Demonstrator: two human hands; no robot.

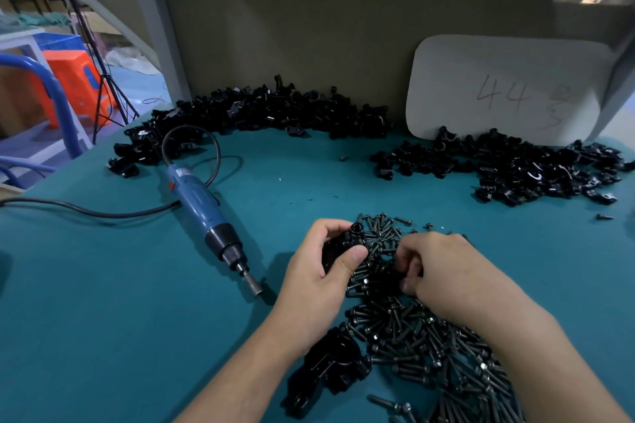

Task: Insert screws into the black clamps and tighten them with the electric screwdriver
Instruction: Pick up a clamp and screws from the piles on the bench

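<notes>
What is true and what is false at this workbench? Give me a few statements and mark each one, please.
1. The left hand holds a black clamp. True.
2. The electric screwdriver is in the right hand. False: it lies on the table, left of both hands, and the right hand is at the screw pile.
3. The white card leaning at the back bears the number 44. True.
4. The table top is red. False: it is blue-green.
5. Piles of clamps lie along the back of the table. True.
</notes>
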